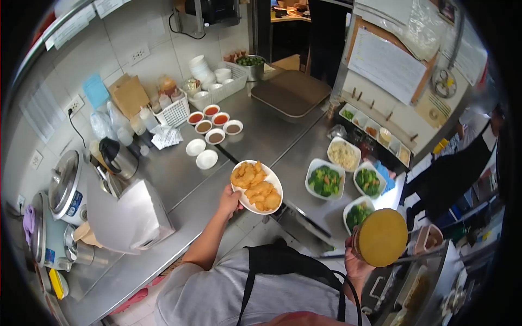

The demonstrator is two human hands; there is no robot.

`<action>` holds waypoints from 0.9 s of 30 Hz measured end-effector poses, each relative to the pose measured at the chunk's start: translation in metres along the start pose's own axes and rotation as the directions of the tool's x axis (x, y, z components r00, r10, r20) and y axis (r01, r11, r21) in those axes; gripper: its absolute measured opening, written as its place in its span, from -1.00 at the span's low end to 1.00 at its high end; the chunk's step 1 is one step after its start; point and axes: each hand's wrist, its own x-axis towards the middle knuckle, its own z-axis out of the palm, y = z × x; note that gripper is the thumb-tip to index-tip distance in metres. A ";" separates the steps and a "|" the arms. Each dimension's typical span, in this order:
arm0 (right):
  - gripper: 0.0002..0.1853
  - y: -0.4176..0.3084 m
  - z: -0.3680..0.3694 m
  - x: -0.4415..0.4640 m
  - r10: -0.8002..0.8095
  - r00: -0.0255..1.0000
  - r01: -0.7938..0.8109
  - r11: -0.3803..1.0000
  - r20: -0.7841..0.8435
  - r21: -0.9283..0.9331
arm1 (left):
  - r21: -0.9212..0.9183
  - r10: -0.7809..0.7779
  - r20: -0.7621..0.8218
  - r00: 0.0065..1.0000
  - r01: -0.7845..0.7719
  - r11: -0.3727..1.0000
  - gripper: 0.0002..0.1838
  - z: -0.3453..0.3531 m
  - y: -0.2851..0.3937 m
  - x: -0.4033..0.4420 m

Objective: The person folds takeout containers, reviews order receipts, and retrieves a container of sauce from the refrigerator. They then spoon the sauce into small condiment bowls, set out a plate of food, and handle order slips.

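My left hand [230, 201] grips the rim of a white oval plate [277, 191] with golden fried pieces [262, 195] on it, above the counter's front edge. On the right, my right hand [356, 258] is wrapped round a container with a round, mustard-yellow top [383, 237]; its sides are mostly hidden. Close to that container stands a white bowl of broccoli [358, 214]. Two more broccoli bowls [325, 180] [368, 181] and a bowl of pale shredded food [344, 155] sit beyond it.
Small sauce cups [215, 136] and two white dishes [206, 159] stand on the steel counter [179, 179]. A brown tray [292, 93] lies farther back. White paper [128, 217], a steel jug [118, 157] and cookers [68, 187] are at left. Another person [462, 163] stands at right.
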 end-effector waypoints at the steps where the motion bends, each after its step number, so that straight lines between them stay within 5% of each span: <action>1: -0.34 -0.005 0.004 0.022 0.040 0.999 -0.040 0.999 0.013 0.019 | -0.011 -0.010 -0.015 1.000 0.010 1.000 -0.74 0.010 0.006 0.017; 7: -0.46 -0.025 0.018 0.123 0.172 0.983 -0.172 0.985 0.062 -0.011 | -0.034 -0.018 -0.075 0.997 0.016 0.999 -0.76 0.052 0.018 0.117; 12: -0.50 -0.019 0.027 0.163 0.203 0.977 -0.205 0.978 -0.061 -0.031 | -0.001 -0.013 -0.119 0.993 0.013 1.000 -0.74 0.074 0.017 0.177; 16: -0.54 -0.001 0.039 0.175 0.226 0.969 -0.231 0.972 -0.097 -0.040 | -0.015 -0.033 0.017 0.999 0.033 0.999 -0.75 0.087 0.023 0.208; 19: -0.41 0.007 0.018 0.182 0.335 0.941 -0.336 0.942 -0.035 -0.017 | -0.037 -0.198 0.051 0.979 0.200 0.979 -0.65 0.095 0.029 0.222; 20: -0.41 0.013 0.017 0.186 0.282 0.959 -0.235 0.828 0.016 -0.509 | 0.021 -0.174 0.032 0.984 0.173 0.985 -0.59 0.099 0.036 0.216; 21: -0.41 0.016 0.017 0.189 0.256 0.963 -0.055 0.503 0.088 -0.863 | 0.082 -0.150 0.018 0.988 0.148 0.986 -0.53 0.107 0.042 0.209; 23: -0.40 0.030 0.009 0.192 0.331 0.905 0.324 -0.132 0.266 -0.937 | 0.111 -0.138 0.123 0.983 0.124 0.986 -0.42 0.105 0.057 0.188; 25: -0.44 0.057 0.008 0.198 0.431 0.868 0.358 -0.200 0.247 -0.912 | 0.037 -0.145 0.352 0.925 0.141 0.989 -0.34 0.097 0.064 0.165; 27: -0.47 0.087 0.004 0.208 0.494 0.859 0.184 -0.055 0.133 -0.981 | -0.121 -0.144 0.610 0.779 0.271 0.955 -0.32 0.089 0.065 0.142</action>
